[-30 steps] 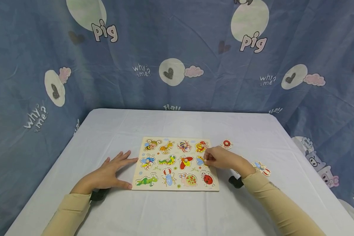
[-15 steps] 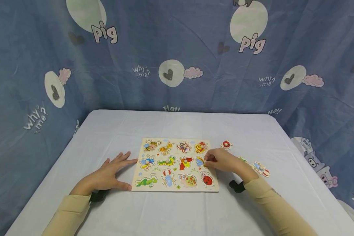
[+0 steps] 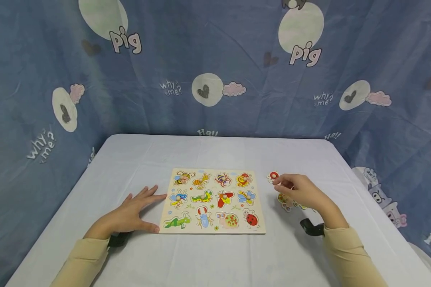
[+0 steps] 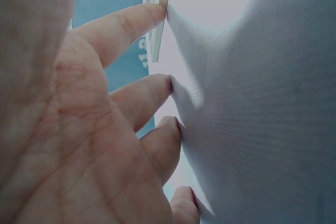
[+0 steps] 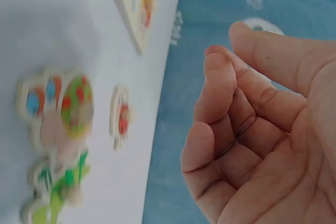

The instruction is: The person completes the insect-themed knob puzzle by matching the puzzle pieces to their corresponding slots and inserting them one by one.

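Observation:
A wooden insect puzzle board (image 3: 233, 231) lies flat on the table. My left hand (image 3: 127, 217) spreads its fingers beside the board's left edge, the index fingertip and thumb touching it. Several knobbed pieces sit in the upper two rows, among them a blue-winged dragonfly (image 3: 246, 197). No knobs show on the bottom row's pictures. My right hand (image 3: 305, 193) hovers right of the board, fingers loosely curled and holding nothing. Beneath and beside it lie a snail piece (image 5: 79, 108), a green piece (image 5: 55, 195) and a small ladybug piece (image 5: 123, 119).
White cloth covers the table (image 3: 208, 259). A blue printed curtain (image 3: 215, 52) hangs behind it and at both sides. A black wrist camera (image 3: 310, 227) is strapped beneath the right wrist, another (image 3: 118, 239) beneath the left.
My right hand has let go of the dragonfly piece, which now sits in the board, and has moved right over the loose pieces. The left hand stays at the board's edge.

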`<state>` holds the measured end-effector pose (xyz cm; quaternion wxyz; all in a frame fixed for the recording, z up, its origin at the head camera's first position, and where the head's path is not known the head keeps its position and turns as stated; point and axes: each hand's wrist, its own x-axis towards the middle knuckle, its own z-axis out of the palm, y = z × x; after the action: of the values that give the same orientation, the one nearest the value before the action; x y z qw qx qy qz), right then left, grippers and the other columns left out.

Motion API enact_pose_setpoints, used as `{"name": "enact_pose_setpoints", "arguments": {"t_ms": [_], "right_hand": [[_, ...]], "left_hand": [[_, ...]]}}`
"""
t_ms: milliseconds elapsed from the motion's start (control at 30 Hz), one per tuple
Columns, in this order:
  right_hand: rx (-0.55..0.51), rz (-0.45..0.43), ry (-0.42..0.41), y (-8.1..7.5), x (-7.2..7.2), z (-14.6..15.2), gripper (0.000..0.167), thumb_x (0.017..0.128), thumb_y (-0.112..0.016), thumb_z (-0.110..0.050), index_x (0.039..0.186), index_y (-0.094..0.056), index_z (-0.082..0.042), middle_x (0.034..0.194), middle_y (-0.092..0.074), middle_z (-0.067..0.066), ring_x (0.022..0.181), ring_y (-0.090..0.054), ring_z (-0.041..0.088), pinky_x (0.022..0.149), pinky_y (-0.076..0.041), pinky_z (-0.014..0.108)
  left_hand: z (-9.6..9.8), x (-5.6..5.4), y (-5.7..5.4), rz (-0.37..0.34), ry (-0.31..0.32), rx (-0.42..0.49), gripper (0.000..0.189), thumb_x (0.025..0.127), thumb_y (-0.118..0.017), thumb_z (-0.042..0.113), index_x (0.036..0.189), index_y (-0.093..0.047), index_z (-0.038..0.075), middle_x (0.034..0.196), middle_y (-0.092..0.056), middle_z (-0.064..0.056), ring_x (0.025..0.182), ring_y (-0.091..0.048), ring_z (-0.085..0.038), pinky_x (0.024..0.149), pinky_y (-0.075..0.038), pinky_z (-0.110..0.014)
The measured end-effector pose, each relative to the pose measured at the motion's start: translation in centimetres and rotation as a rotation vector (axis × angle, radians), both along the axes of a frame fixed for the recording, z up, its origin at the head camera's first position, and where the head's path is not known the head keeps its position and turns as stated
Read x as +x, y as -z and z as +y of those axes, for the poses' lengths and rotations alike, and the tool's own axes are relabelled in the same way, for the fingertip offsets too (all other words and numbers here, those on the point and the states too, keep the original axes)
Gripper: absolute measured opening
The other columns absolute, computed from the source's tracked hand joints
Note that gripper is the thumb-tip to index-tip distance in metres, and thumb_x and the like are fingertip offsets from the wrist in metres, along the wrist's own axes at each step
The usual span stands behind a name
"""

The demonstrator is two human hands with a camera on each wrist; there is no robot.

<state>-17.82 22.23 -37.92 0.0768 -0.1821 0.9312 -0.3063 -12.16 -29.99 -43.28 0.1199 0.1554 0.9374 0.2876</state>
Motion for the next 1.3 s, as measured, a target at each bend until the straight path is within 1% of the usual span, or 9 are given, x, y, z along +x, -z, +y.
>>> {"name": "enact_pose_setpoints", "arguments": {"t_ms": [133, 267, 333, 467, 533, 633, 700, 1067, 1300], "right_hand": [[-0.009, 0.057, 0.029, -0.4, 1.0, 2.0, 0.024, 0.105, -0.071, -0.022, 0.120, -0.076, -0.004, 0.091, -0.070, 0.005, 0.080, -0.060, 0.012, 0.067, -0.049, 0.025], [-0.012, 0.092, 0.062, -0.2, 1.8, 3.7, 0.023, 0.104, -0.073, -0.022, 0.119, -0.077, -0.004, 0.088, -0.066, 0.001, 0.076, -0.056, 0.007, 0.065, -0.047, 0.024], [-0.009, 0.081, 0.080, 0.1, 2.1, 4.5, 0.023, 0.103, -0.073, -0.021, 0.118, -0.077, -0.005, 0.087, -0.064, 0.000, 0.073, -0.053, 0.006, 0.062, -0.046, 0.024], [-0.016, 0.016, 0.115, 1.1, 2.1, 5.7, 0.023, 0.101, -0.075, -0.019, 0.119, -0.076, -0.004, 0.085, -0.063, 0.002, 0.057, -0.048, 0.006, 0.051, -0.044, 0.026], [-0.014, -0.009, 0.129, 1.6, 2.0, 6.1, 0.024, 0.101, -0.076, -0.019, 0.119, -0.076, -0.003, 0.084, -0.062, 0.002, 0.056, -0.046, 0.007, 0.048, -0.043, 0.026], [-0.005, -0.018, 0.141, 2.3, 1.8, 6.3, 0.025, 0.099, -0.077, -0.019, 0.116, -0.076, -0.001, 0.083, -0.061, 0.001, 0.061, -0.049, 0.007, 0.052, -0.043, 0.025], [0.008, -0.007, 0.146, 2.6, 1.8, 6.5, 0.025, 0.098, -0.078, -0.020, 0.114, -0.076, -0.001, 0.082, -0.061, 0.000, 0.065, -0.049, 0.007, 0.054, -0.042, 0.024], [0.036, 0.027, 0.185, 4.1, 1.5, 7.0, 0.018, 0.096, -0.081, -0.019, 0.099, -0.074, -0.002, 0.076, -0.063, -0.002, 0.063, -0.049, 0.006, 0.056, -0.041, 0.023], [0.040, 0.005, 0.219, 4.6, 1.2, 6.7, 0.017, 0.096, -0.080, -0.020, 0.098, -0.074, -0.003, 0.075, -0.061, -0.003, 0.067, -0.051, 0.008, 0.059, -0.040, 0.023]], "left_hand": [[0.0, 0.0, 0.0, 0.001, -0.003, 0.000, 0.105, 0.068, -0.099, 0.048, 0.159, -0.053, 0.023, 0.177, -0.022, -0.026, 0.163, -0.008, -0.058, 0.120, 0.002, -0.087], [0.0, 0.1, 0.0, 0.000, -0.003, 0.006, 0.105, 0.068, -0.099, 0.048, 0.159, -0.054, 0.023, 0.177, -0.022, -0.026, 0.163, -0.008, -0.057, 0.120, 0.003, -0.086], [0.0, 0.0, 0.1, 0.000, -0.003, 0.006, 0.105, 0.068, -0.099, 0.048, 0.159, -0.054, 0.023, 0.177, -0.022, -0.025, 0.164, -0.008, -0.057, 0.120, 0.003, -0.086], [-0.1, 0.0, 0.2, 0.000, -0.005, 0.003, 0.105, 0.068, -0.099, 0.048, 0.159, -0.054, 0.023, 0.177, -0.022, -0.025, 0.164, -0.008, -0.057, 0.120, 0.003, -0.086], [-0.1, 0.0, 0.2, 0.000, -0.005, 0.005, 0.105, 0.068, -0.099, 0.048, 0.159, -0.054, 0.023, 0.177, -0.022, -0.026, 0.163, -0.008, -0.057, 0.120, 0.003, -0.086], [-0.1, 0.0, 0.3, 0.002, -0.001, 0.004, 0.105, 0.068, -0.099, 0.049, 0.159, -0.053, 0.022, 0.177, -0.022, -0.026, 0.163, -0.008, -0.057, 0.120, 0.002, -0.087], [-0.2, 0.0, 0.3, 0.003, 0.001, 0.002, 0.105, 0.069, -0.099, 0.049, 0.159, -0.053, 0.023, 0.177, -0.021, -0.026, 0.163, -0.008, -0.057, 0.120, 0.002, -0.087], [-0.1, 0.1, 0.3, 0.008, 0.000, 0.002, 0.104, 0.069, -0.098, 0.049, 0.159, -0.053, 0.024, 0.177, -0.022, -0.026, 0.163, -0.009, -0.057, 0.120, 0.001, -0.087], [0.0, 0.1, 0.2, 0.011, -0.004, 0.001, 0.105, 0.068, -0.099, 0.049, 0.159, -0.054, 0.024, 0.177, -0.023, -0.026, 0.163, -0.010, -0.057, 0.120, 0.001, -0.087]]}}
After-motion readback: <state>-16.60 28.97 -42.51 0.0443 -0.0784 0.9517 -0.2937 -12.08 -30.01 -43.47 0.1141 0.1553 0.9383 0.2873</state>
